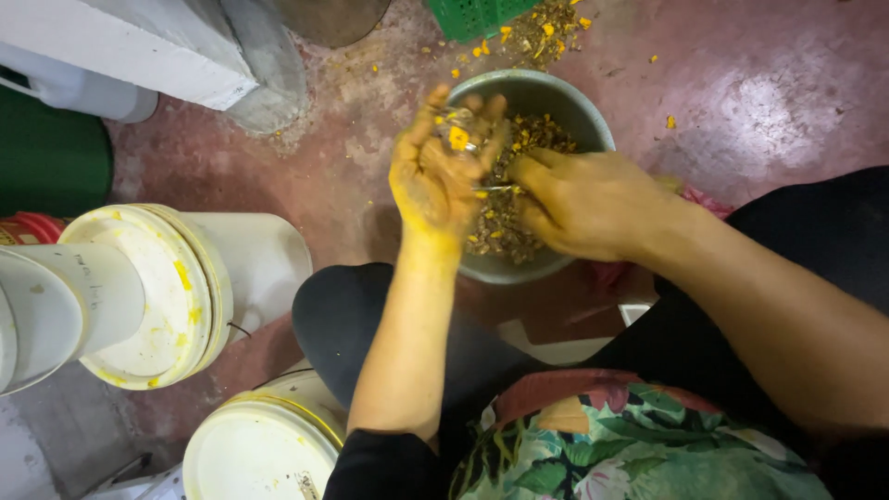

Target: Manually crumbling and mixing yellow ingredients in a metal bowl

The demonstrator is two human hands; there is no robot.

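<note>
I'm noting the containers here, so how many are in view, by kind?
White buckets: 2, one lying on its side, one at the bottom edge
Metal bowl: 1, under the left hand and the right hand
Green crate: 1, only partly in view
Total: 4

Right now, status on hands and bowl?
Left hand raised over bowl, cupping yellow bits. Right hand down in the mix. Nothing in the way.

I see my yellow-stained left hand (443, 171) raised over a metal bowl (593, 120) of chopped scraps, fingers curled around a yellow bit (458, 138), while my right hand (583, 204) reaches in.
</note>
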